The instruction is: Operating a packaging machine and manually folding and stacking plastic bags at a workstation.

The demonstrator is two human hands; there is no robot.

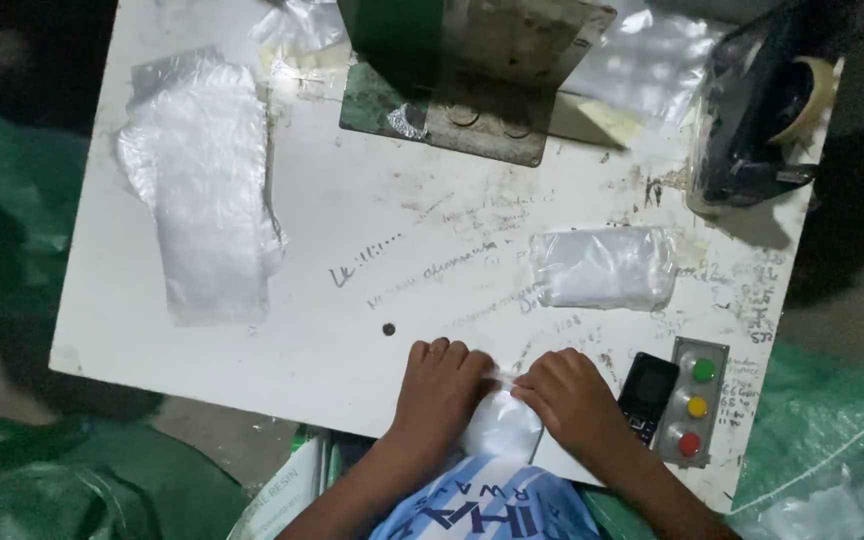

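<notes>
Dim workroom, green plastic sacking on the floor around a scuffed white rectangular table (352, 300) scribbled over with pen marks.

At the table's near edge, slightly right of its middle: a small white clear-plastic pouch (500, 425), half over the edge, gripped from both sides. Left hand (439, 388) on its left flank, fingers curled together and pressed down on the upper left corner; right hand (572, 395) on its right flank, fingertips bunched and pinching the top edge of the film. Both hands touching the pouch, neither nearer than the other; thumbs hidden, so exact pinch unclear. Pouch directly between and just below the fingertips, long axis running from the near edge toward the body, mouth end away from the body, under the fingers. Looks soft, pale, filled, slightly glossy, wrinkled at the top.

Just right of the right hand, near the right near corner: a small black keypad phone (647, 395) and, touching beside it, a grey control box with green, yellow and red buttons (696, 405). Farther in, a sealed white packet lying crosswise (604, 268). Toward the left edge, a stack of empty clear bags (207, 190). At the far edge, a rusty green metal machine base (462, 90); at the far right corner, a black tape dispenser (762, 110).
</notes>
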